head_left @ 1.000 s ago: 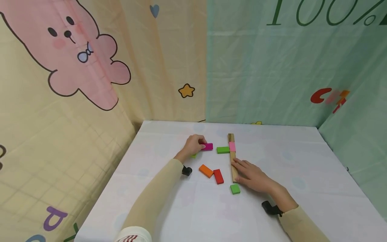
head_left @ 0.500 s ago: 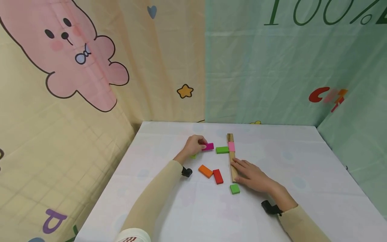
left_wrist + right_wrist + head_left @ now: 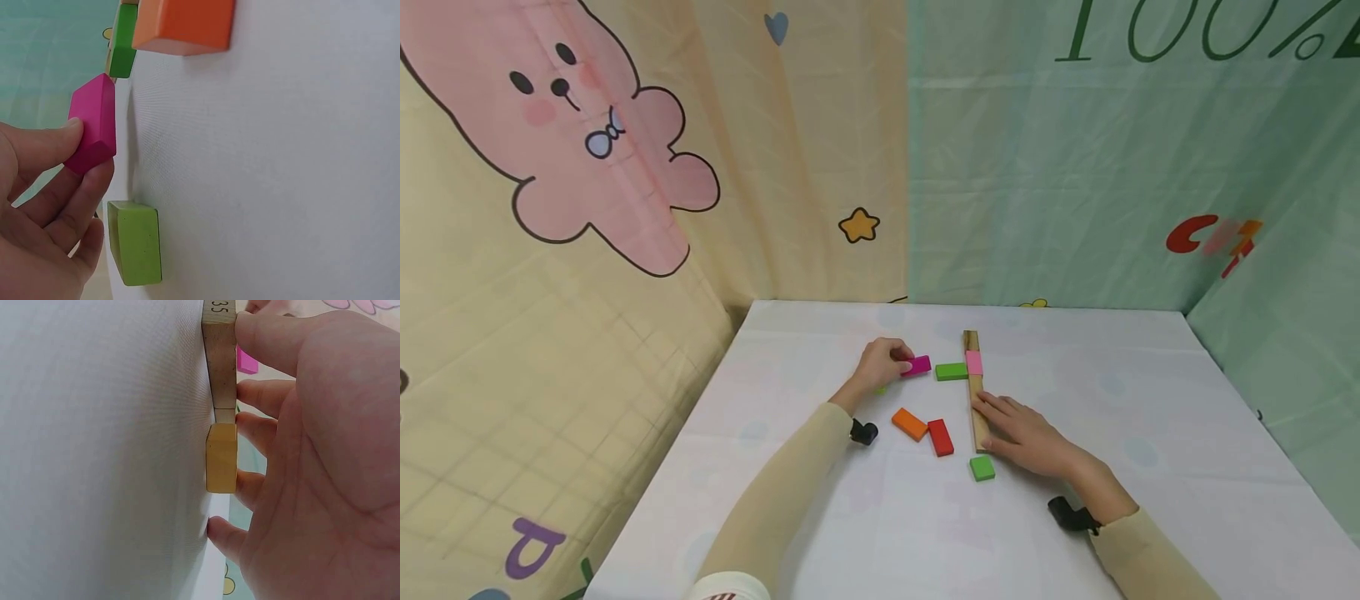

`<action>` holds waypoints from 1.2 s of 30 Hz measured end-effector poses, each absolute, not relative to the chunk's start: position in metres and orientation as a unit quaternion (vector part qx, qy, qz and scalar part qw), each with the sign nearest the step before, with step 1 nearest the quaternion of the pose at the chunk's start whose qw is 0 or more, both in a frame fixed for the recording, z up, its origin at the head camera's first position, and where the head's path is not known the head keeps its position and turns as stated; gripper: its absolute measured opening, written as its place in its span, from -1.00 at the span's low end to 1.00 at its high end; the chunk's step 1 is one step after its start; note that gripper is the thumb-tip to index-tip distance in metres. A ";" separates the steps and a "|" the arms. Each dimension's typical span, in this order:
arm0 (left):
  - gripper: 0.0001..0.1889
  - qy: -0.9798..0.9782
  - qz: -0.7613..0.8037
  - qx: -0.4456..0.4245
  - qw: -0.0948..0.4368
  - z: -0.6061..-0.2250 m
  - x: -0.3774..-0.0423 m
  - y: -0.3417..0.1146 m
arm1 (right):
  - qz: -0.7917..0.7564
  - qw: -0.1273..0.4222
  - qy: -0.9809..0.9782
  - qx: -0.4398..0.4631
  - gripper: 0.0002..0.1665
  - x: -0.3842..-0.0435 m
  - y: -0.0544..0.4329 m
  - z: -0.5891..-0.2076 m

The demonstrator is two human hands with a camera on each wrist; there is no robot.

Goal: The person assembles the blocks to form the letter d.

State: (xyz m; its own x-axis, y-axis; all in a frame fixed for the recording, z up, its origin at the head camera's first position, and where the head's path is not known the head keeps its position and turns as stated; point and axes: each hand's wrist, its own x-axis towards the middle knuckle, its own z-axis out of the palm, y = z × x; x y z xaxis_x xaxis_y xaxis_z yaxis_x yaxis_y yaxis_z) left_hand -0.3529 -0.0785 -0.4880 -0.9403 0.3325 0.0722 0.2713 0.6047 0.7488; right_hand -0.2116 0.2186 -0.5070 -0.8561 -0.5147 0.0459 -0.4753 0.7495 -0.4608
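Observation:
My left hand (image 3: 882, 362) pinches a magenta block (image 3: 95, 119) between thumb and fingers. The block is tilted, and its free end points at a green block (image 3: 951, 372) close on its right. Under the left wrist, a lime block (image 3: 137, 244) is mostly hidden in the head view. My right hand (image 3: 1026, 433) rests along a narrow row of wooden blocks (image 3: 978, 421), fingers extended, its thumb at the near block marked 35 (image 3: 222, 356). A pink block (image 3: 974, 362) sits in that row, touching the green one. Beside the right fingers lies a yellow block (image 3: 222, 459), hidden from the head camera.
An orange block (image 3: 910, 425) and a red block (image 3: 941, 437) lie corner to corner between the hands. Just below the wooden row is a short green block (image 3: 982, 468). The white table (image 3: 820, 533) ends at patterned cloth hangings (image 3: 1037, 167) behind and at the sides.
The magenta block has shifted slightly to the right and turned a little, narrowing its gap to the green block. My right hand has stayed on the wooden row.

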 end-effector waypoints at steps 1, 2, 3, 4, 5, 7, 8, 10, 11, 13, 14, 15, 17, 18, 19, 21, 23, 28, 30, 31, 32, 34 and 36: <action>-0.92 0.894 0.413 0.167 0.038 -0.488 -0.352 -0.078 | -0.235 0.043 0.934 -0.265 -0.12 -0.212 0.219 -0.507; -0.92 0.894 0.415 0.165 0.039 -0.487 -0.351 -0.078 | -0.235 0.044 0.934 -0.264 -0.12 -0.212 0.219 -0.507; -0.92 0.893 0.417 0.164 0.040 -0.487 -0.350 -0.077 | -0.236 0.044 0.934 -0.264 -0.12 -0.212 0.219 -0.507; -0.92 0.892 0.419 0.163 0.040 -0.486 -0.348 -0.077 | -0.236 0.045 0.934 -0.264 -0.12 -0.212 0.219 -0.508; -0.91 0.892 0.421 0.162 0.041 -0.486 -0.348 -0.077 | -0.237 0.045 0.934 -0.263 -0.12 -0.212 0.219 -0.508; -0.91 0.891 0.423 0.162 0.041 -0.486 -0.346 -0.076 | -0.237 0.047 0.934 -0.262 -0.12 -0.212 0.219 -0.508; -0.91 0.890 0.424 0.162 0.040 -0.486 -0.345 -0.075 | -0.238 0.046 0.934 -0.262 -0.12 -0.212 0.219 -0.509; -0.91 0.890 0.424 0.163 0.040 -0.486 -0.344 -0.074 | -0.237 0.046 0.935 -0.261 -0.12 -0.212 0.219 -0.510; -0.91 0.890 0.423 0.164 0.040 -0.487 -0.343 -0.074 | -0.237 0.046 0.935 -0.260 -0.12 -0.212 0.219 -0.510; -0.91 0.890 0.423 0.166 0.041 -0.487 -0.342 -0.073 | -0.238 0.045 0.935 -0.259 -0.12 -0.212 0.220 -0.511; -0.91 0.890 0.423 0.168 0.041 -0.487 -0.341 -0.073 | -0.238 0.043 0.935 -0.259 -0.12 -0.212 0.220 -0.511; -0.91 0.890 0.421 0.169 0.041 -0.488 -0.341 -0.072 | -0.238 0.042 0.935 -0.259 -0.12 -0.212 0.220 -0.511; -0.91 0.890 0.420 0.172 0.042 -0.489 -0.340 -0.072 | -0.239 0.041 0.935 -0.259 -0.12 -0.212 0.220 -0.512; -0.91 0.890 0.419 0.174 0.042 -0.490 -0.340 -0.072 | -0.238 0.040 0.935 -0.260 -0.12 -0.212 0.220 -0.513; -0.91 0.890 0.419 0.176 0.043 -0.491 -0.340 -0.071 | -0.238 0.039 0.935 -0.260 -0.12 -0.212 0.220 -0.513; -0.91 0.890 0.417 0.180 0.045 -0.492 -0.339 -0.071 | -0.239 0.038 0.935 -0.260 -0.12 -0.212 0.220 -0.513; -0.91 0.889 0.416 0.183 0.049 -0.493 -0.338 -0.071 | -0.240 0.037 0.935 -0.260 -0.12 -0.212 0.220 -0.513; -0.91 0.892 0.409 0.186 0.049 -0.494 -0.338 -0.070 | -0.239 0.039 0.935 -0.260 -0.11 -0.211 0.220 -0.513; -0.90 0.895 0.403 0.188 0.044 -0.495 -0.338 -0.070 | -0.236 0.041 0.936 -0.259 -0.10 -0.212 0.220 -0.512; -0.90 0.897 0.397 0.190 0.041 -0.495 -0.339 -0.071 | -0.234 0.040 0.936 -0.260 -0.10 -0.212 0.221 -0.512; -0.90 0.899 0.392 0.190 0.039 -0.495 -0.339 -0.071 | -0.232 0.041 0.937 -0.259 -0.10 -0.212 0.221 -0.512; -0.88 0.905 0.378 0.190 0.036 -0.496 -0.340 -0.071 | -0.234 0.040 0.936 -0.259 -0.10 -0.212 0.221 -0.511; -0.86 0.911 0.365 0.190 0.036 -0.496 -0.339 -0.071 | -0.235 0.038 0.935 -0.261 -0.11 -0.212 0.221 -0.510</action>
State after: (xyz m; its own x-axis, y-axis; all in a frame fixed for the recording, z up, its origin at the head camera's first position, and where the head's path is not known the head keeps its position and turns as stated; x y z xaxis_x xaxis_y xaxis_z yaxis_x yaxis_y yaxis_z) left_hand -0.3389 -0.0706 -0.4958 -0.9252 0.3722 0.0740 0.3202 0.6610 0.6787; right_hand -0.2124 0.2209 -0.5104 -0.8605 -0.5068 0.0525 -0.4712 0.7524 -0.4602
